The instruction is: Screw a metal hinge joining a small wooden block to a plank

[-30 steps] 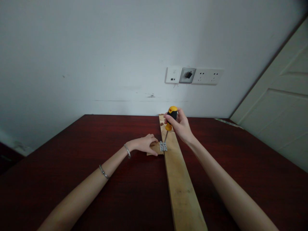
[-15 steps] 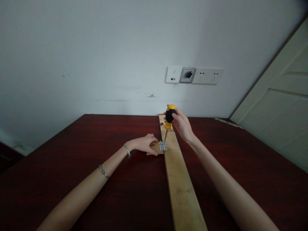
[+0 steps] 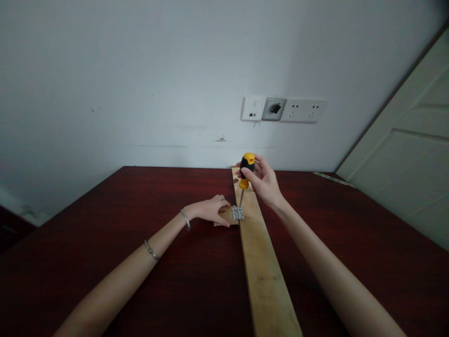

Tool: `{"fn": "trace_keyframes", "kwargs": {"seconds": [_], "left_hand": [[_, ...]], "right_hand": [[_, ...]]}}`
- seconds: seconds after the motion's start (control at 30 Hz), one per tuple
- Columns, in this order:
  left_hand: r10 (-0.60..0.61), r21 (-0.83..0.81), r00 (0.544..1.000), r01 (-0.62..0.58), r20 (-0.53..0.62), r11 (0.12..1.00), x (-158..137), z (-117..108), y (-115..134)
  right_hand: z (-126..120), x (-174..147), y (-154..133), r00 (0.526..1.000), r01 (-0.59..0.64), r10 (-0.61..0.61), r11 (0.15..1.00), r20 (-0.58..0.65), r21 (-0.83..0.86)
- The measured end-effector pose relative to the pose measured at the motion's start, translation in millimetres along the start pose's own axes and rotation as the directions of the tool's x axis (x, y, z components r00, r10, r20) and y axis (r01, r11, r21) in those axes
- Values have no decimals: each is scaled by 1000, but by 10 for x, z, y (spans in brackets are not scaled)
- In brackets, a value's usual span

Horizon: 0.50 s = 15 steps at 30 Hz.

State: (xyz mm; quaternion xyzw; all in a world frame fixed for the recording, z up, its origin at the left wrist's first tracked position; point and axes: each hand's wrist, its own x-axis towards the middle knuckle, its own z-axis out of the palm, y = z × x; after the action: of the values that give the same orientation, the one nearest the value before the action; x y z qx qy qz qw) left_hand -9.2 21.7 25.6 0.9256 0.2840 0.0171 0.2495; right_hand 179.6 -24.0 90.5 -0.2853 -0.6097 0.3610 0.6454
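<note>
A yellow-and-black screwdriver (image 3: 247, 167) is in my right hand (image 3: 265, 183), its fingers round the handle. The shaft points down, slightly tilted, and its tip meets the far edge of a silver metal hinge (image 3: 238, 213). One leaf of the hinge lies on a long wooden plank (image 3: 266, 271); the other lies on a small wooden block (image 3: 227, 216) butted against the plank's left side. My left hand (image 3: 211, 209) grips that block, thumb on the near side and fingers on the far side. Any screw under the tip is too small to make out.
Under everything is a dark red wooden table (image 3: 157, 196) that meets a white wall (image 3: 157, 70). Sockets (image 3: 303, 111) and a switch plate (image 3: 274, 109) are on the wall. A thin pale strip (image 3: 333, 179) lies at the back right, near a white panelled door (image 3: 417, 154).
My right hand has turned the screwdriver handle a little, its thumb shifting to the left and its fingers changing position. My left hand, the block and the plank have stayed in place.
</note>
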Motion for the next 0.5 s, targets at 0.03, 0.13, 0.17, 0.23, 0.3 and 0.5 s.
{"fn": "trace_keyframes", "kwargs": {"seconds": [0.03, 0.13, 0.17, 0.23, 0.3, 0.5], "left_hand": [[-1, 2, 1000, 1, -1, 1000, 0, -1, 1], [3, 7, 1000, -3, 0, 1000, -1, -3, 3], [4, 9, 1000, -4, 0, 1000, 0, -3, 3], [6, 12, 1000, -6, -1, 1000, 0, -1, 2], [4, 19, 1000, -4, -4, 1000, 2, 1, 1], [-16, 30, 1000, 16, 4, 999, 5, -1, 4]], "right_hand": [[-2, 1, 4, 1000, -5, 5, 1000, 2, -10], [-9, 8, 1, 1000, -24, 24, 999, 7, -27], [-10, 9, -2, 1000, -24, 24, 999, 3, -26], [-6, 10, -6, 1000, -13, 12, 1000, -13, -27], [4, 8, -3, 999, 6, -8, 999, -35, -53], [36, -5, 29, 995, 52, -62, 991, -79, -121]]}}
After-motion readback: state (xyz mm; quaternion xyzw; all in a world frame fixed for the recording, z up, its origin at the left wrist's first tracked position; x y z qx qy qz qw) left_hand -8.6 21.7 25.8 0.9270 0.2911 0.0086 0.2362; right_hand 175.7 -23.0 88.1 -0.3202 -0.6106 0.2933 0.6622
